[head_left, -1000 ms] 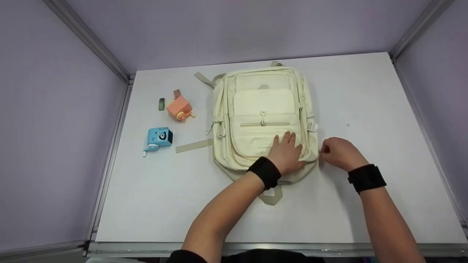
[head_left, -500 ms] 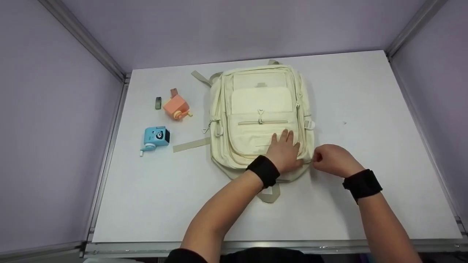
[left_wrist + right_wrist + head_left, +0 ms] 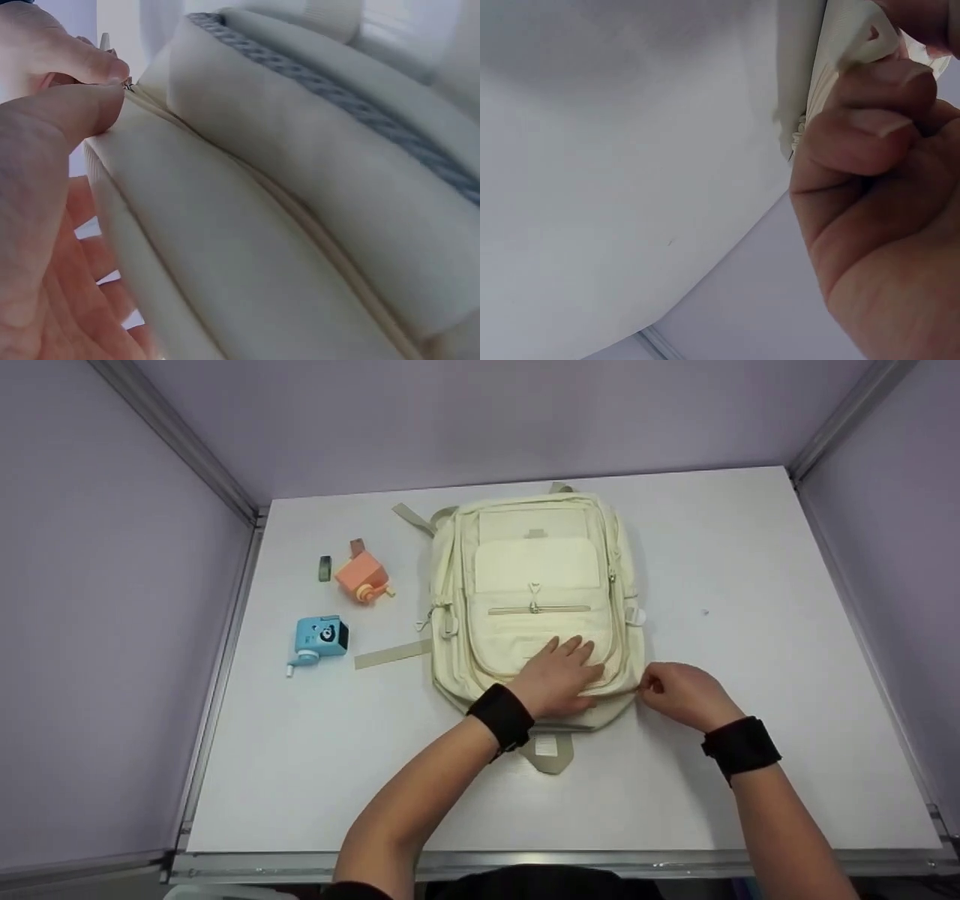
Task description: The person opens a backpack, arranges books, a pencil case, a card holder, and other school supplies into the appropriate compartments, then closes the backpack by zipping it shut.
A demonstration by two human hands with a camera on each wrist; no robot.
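Note:
A cream backpack lies front side up on the white table. My left hand rests on its lower front with the fingers spread. At the bag's lower right edge, my right hand has its fingers curled and pinches a small zipper pull. The left wrist view shows the metal zipper slider right by the right hand's fingertips, with a closed zipper line running away from it. Most of the pull is hidden by the fingers.
Left of the bag lie a blue crank toy, an orange crank toy, a small green block and a brownish block. Straps stick out around the bag, one strap toward the left. Pale walls enclose the table.
My left hand has slid a little left and down across the bag's front. The right hand has shifted slightly left and down along the bag's lower right edge, still pinching.

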